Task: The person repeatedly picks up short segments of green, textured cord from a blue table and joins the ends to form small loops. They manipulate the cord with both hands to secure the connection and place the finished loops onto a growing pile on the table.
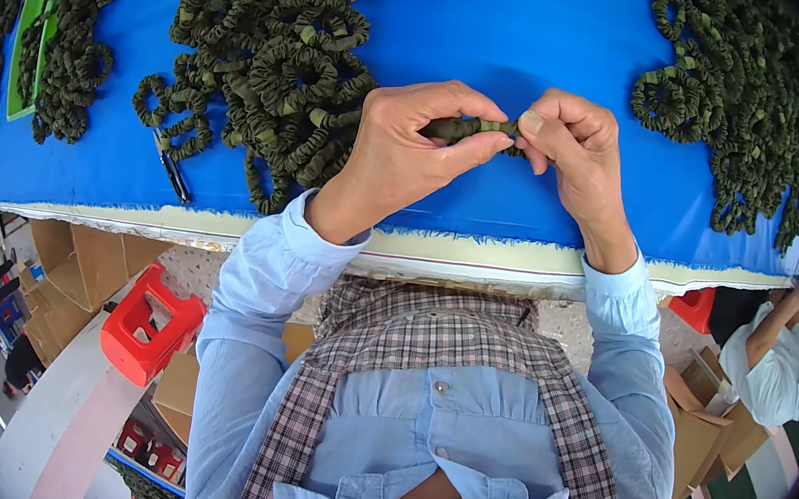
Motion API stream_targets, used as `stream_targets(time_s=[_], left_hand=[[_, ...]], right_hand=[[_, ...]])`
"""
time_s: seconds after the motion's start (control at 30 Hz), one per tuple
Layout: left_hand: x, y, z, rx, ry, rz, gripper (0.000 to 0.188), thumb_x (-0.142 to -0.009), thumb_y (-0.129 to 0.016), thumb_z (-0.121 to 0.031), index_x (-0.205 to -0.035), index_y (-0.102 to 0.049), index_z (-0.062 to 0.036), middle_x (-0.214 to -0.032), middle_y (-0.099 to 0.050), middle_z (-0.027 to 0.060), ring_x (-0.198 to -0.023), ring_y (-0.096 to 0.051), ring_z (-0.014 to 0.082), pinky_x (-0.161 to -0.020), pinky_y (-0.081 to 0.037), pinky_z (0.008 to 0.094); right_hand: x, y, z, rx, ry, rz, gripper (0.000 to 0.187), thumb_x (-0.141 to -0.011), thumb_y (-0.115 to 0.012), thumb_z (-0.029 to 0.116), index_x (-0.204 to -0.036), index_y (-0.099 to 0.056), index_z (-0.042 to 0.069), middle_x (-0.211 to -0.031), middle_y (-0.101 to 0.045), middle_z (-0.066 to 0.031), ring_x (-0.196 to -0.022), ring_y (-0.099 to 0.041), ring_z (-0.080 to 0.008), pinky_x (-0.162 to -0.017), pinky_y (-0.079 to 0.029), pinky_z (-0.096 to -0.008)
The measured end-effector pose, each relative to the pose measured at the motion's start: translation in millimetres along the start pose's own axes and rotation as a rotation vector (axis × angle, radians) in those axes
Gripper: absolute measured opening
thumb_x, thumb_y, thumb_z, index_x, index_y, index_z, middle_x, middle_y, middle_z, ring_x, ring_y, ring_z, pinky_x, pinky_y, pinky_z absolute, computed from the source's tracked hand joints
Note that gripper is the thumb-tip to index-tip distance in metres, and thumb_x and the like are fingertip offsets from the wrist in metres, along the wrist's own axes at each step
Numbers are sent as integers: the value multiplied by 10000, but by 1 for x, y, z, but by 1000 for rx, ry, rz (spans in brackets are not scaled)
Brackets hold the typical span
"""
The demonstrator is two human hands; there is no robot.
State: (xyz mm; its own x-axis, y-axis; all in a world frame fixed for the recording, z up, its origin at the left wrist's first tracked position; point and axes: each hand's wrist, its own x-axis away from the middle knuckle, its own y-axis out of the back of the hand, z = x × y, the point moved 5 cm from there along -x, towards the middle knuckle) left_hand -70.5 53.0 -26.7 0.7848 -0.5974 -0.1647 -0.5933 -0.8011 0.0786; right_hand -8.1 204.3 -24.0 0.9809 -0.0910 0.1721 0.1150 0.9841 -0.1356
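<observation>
pinching 1 green scrunchie (494,128), left grip (402,136) and right grip (579,150) hover over bare blue cloth (519,28) near its frayed edge (482,237).

From the head, close above, one fisheye view faces down across the grip of left hand (412,140) and right hand (579,152), blue cloth (510,22) beyond it, checked apron (437,345) on its near side.
</observation>
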Motion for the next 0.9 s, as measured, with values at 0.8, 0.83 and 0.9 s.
stream_targets(time_s=[0.8, 0.83, 0.9], left_hand=[[-2, 0, -2, -76, -24, 25, 118, -742, -749, -35, -821, -669, 2, -666, -575, 23, -531, -489, 56, -463, -361, 211], [-2, -1, 0, -56, -9, 31, 113, -749, -743, -37, -817, -663, 5, -668, -573, 24, -535, -489, 56, -467, -362, 210], [0, -3, 10, 47, 50, 56, 99, -788, -718, -49, -846, -655, 1, -685, -578, 20, -545, -493, 54, -477, -368, 206]], right_hand=[[2, 16, 3, -218, -53, -130, 202, -852, -591, 78, -656, -578, 31, -560, -498, 19, -465, -355, -22, -450, -259, -202], [2, 16, 2, -245, -59, -127, 201, -854, -591, 80, -659, -578, 34, -558, -493, 23, -464, -351, -21, -449, -254, -202], [2, 16, 1, -309, -72, -124, 197, -861, -593, 90, -671, -582, 39, -555, -486, 27, -463, -344, -19, -446, -243, -201]])
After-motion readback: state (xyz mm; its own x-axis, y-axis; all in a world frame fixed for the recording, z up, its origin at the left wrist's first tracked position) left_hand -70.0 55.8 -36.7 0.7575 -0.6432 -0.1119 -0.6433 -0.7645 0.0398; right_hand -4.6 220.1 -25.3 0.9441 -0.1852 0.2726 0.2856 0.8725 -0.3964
